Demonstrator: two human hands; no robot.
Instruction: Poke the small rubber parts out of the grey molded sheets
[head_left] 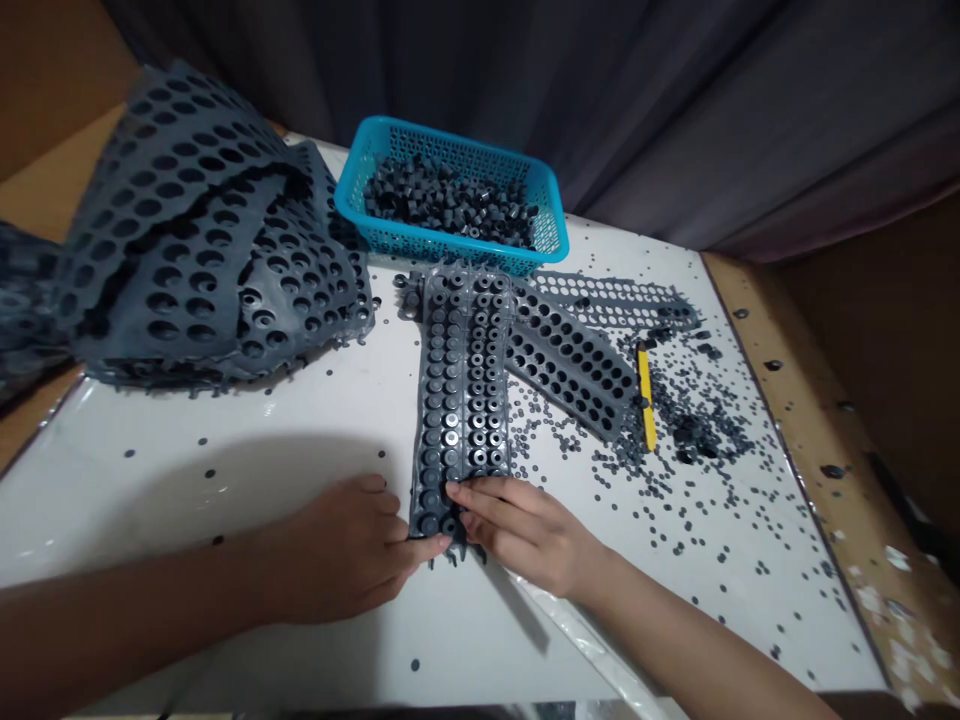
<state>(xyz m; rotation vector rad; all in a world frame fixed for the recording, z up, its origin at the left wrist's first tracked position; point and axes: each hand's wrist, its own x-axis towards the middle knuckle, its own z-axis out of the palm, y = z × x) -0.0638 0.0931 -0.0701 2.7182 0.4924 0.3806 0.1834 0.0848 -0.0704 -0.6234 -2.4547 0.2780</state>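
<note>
Clearly glossy, the dark studded strip (pixel 466 375) is pinched by the right hand (pixel 534 532), the left hand (pixel 351 548) touching, grip unclear.

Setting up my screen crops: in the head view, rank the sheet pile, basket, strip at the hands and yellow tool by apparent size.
1. Sheet pile
2. Basket and strip: too alike in area to rank
3. Yellow tool, clearly smallest

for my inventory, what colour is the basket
The basket is bright turquoise blue, best seen in the head view.
</note>
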